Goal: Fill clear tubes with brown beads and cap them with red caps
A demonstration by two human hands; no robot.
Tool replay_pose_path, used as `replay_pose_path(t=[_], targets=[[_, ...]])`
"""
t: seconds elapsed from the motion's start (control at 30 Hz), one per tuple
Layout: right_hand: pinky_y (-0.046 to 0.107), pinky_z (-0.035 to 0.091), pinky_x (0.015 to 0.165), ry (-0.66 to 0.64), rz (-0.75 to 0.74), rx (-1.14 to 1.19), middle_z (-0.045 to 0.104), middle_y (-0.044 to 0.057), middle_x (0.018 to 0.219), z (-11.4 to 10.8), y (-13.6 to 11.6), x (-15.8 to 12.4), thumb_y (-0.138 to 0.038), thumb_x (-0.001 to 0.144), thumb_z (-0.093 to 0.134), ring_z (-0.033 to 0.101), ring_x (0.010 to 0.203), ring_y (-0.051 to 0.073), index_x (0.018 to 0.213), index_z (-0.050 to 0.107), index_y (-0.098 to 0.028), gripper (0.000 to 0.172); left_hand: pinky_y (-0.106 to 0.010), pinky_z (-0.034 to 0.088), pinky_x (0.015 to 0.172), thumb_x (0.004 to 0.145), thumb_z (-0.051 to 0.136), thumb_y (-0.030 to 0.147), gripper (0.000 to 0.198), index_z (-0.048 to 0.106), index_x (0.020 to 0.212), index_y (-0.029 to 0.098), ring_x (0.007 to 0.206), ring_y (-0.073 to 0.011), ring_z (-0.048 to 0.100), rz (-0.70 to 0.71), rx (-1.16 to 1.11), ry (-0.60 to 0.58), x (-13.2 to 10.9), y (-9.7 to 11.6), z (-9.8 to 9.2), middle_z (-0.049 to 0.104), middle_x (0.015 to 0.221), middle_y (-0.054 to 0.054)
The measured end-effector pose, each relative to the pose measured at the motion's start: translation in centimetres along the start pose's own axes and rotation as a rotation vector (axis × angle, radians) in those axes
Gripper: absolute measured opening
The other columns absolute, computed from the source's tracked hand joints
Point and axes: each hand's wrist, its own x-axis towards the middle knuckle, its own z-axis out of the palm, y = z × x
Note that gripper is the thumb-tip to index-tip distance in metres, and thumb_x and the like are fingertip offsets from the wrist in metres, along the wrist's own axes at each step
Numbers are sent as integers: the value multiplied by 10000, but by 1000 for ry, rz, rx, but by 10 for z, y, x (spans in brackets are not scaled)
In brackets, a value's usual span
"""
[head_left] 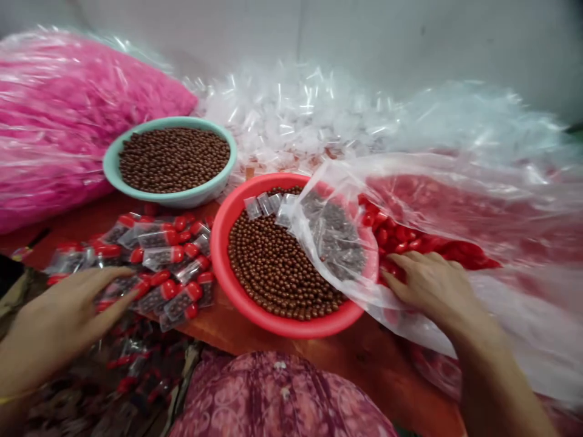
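My left hand (68, 318) reaches over a pile of small clear containers with red caps (159, 258). Its thumb and forefinger are spread, with nothing visible held between them. Dark brown balls show inside several of these containers. On the right, my right hand (426, 282) is at the mouth of a clear plastic bag of red caps (401, 237). Its thumb and forefinger are apart, and the fingertips are among the caps. Between my hands stands a red basin (296, 328) of brown balls (273, 261), with several clear empty containers (264, 205) lying on top. The bag's edge drapes over its right side.
A pale green basin (170, 197) of brown balls stands at the back left, by a big bag of pink pieces (91, 103). Clear plastic bags (319, 109) line the wall. Below the table's left edge lie more red-capped containers (136, 358).
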Motion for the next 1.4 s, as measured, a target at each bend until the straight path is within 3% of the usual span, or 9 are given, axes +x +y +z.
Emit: replay_pose_path(t=[0.13, 0.23, 0.43, 0.7, 0.87, 1.0, 1.17, 1.27, 1.4], targets=[[342, 423, 596, 1, -49, -5, 731, 97, 863, 11, 9, -8, -332, 822, 546, 654, 783, 277, 957, 712, -179, 263, -274, 441, 732, 896, 456, 340, 244, 634, 923, 176, 787, -163, 611, 286, -19, 44, 60, 61, 16, 675, 859, -41], [324, 454, 608, 146, -105, 88, 736, 79, 833, 27, 17, -8, -345, 823, 552, 663, 739, 245, 906, 720, -174, 254, -300, 410, 668, 897, 417, 189, 232, 644, 890, 148, 815, -195, 580, 460, 181, 47, 118, 99, 41, 645, 870, -85], [273, 432, 565, 468, -162, 236, 693, 74, 692, 37, 19, -6, -437, 909, 399, 628, 603, 176, 743, 695, -156, 440, -325, 367, 722, 841, 523, 155, 153, 649, 754, 156, 833, -198, 560, 788, 398, -86, 196, 110, 76, 657, 796, -78], [267, 213, 453, 548, 289, 347, 403, 35, 374, 34, 15, -10, -532, 823, 388, 335, 396, 113, 373, 349, -208, 556, -283, 344, 565, 801, 521, 66, 200, 652, 658, 117, 691, -182, 628, 873, 409, -407, 169, 141, 95, 689, 725, -129], [255, 275, 471, 458, 546, 596, 450, 9, 400, 28, 16, -8, -718, 673, 428, 400, 409, 117, 479, 534, -199, 564, -257, 405, 596, 792, 523, 72, 162, 679, 810, 111, 736, -189, 653, 812, 265, -528, 160, 165, 104, 705, 798, -123], [275, 357, 512, 419, 610, 808, 559, 4, 499, 13, 17, -10, -704, 556, 565, 441, 433, 108, 588, 626, -204, 505, -230, 440, 674, 757, 602, 158, 154, 673, 891, 135, 765, -157, 633, 608, -236, -644, 168, 164, 104, 704, 834, -51], [273, 406, 485, 462, 728, 1280, 583, -5, 553, -6, 24, -14, -475, 491, 718, 495, 456, 114, 687, 653, -198, 346, -219, 441, 708, 678, 676, 177, 238, 630, 899, 101, 722, -100, 577, 296, -1092, -757, 168, 156, 99, 653, 788, -8], [256, 443, 497, 417, 644, 1484, 601, -12, 556, -18, 18, -13, -402, 464, 781, 537, 467, 108, 698, 660, -195, 335, -255, 457, 760, 603, 762, 209, 367, 607, 920, 111, 765, -109, 584, 128, -1450, -784, 160, 161, 95, 649, 832, -18], [249, 506, 550, 324, 465, 1777, 642, -16, 619, -29, -19, 0, -455, 566, 773, 605, 530, 112, 815, 666, -215, 362, -281, 459, 829, 555, 812, 189, 444, 609, 944, 120, 825, -122, 589, 80, -1610, -772, 148, 169, 90, 654, 883, -23]])
